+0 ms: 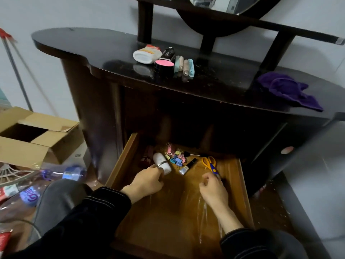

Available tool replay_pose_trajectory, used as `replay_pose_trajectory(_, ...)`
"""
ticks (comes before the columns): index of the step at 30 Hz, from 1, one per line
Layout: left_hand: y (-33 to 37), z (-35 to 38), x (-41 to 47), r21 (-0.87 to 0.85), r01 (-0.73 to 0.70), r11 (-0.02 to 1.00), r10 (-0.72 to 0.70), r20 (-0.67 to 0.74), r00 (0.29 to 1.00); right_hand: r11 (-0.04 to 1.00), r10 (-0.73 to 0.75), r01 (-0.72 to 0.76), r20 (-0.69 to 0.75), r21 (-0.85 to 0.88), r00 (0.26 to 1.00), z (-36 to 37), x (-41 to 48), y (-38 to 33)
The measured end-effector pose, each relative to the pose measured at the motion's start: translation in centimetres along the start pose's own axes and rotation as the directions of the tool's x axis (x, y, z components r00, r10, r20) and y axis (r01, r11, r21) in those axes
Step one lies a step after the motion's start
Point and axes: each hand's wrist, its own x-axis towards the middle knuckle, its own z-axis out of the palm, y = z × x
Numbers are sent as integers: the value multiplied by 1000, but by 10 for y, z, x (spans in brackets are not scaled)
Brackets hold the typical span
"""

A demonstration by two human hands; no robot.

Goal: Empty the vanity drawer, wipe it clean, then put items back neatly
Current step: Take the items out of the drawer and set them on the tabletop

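I have the left hand (147, 181) at the far left of the open drawer (168, 212), fingers wrapped round the near end of the white bottle (162, 163), which lies with its long axis running far-left to near-right, so the lift I'd judge next goes up and far toward the vanity top (84, 43). The right hand (212, 190) sits further right, fingers curled at the blue blade tip of the scissors (210, 164), whose orange handles point away from me; I cannot tell whether it pinches the tip or only touches it. Between the two lie a heap of coloured binder clips (175, 157) just beside the bottle, and a small glass vial (187, 166) with a black cap; a dark red tube (146, 156) lies against the bottle's far-left side and could roll when the bottle comes out. Up on the top, a white flask (147, 54), a pink-lidded jar (164, 64) and some tubes (183, 67) are already grouped, with a purple cloth (289, 90) well apart to the right, so emptying looks about half done
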Motion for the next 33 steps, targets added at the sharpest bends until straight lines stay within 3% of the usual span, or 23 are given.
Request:
replay_pose_trajectory(6,1,6,2,-119,-95,988,89,-54,995,970,75,-80,-33,-229,997,0,20,12)
replay_pose_trajectory(13,-3,2,-3,-111,-99,989,90,-86,992,932,44,-79,-107,-354,993,12,25,10)
replay_pose_trajectory(17,-3,2,-4,-90,-123,988,117,-62,991,943,38,-82,-141,-321,989,3,23,2)
replay_pose_trajectory(21,-3,2,-4,-91,-148,985,141,-78,987,999,-32,32,-276,-6,961,-8,14,-4)
replay_pose_trajectory(24,-3,2,-3,-116,-151,982,138,-113,984,941,-21,128,-324,314,946,-12,5,-4)
replay_pose_trajectory(28,3,-3,-6,-243,-215,946,177,-170,969,660,11,107,-153,743,988,-18,-2,-6)
replay_pose_trajectory(33,14,-2,-12,-262,-283,923,277,-59,959,339,-121,-98,147,936,982,-25,-6,-13)
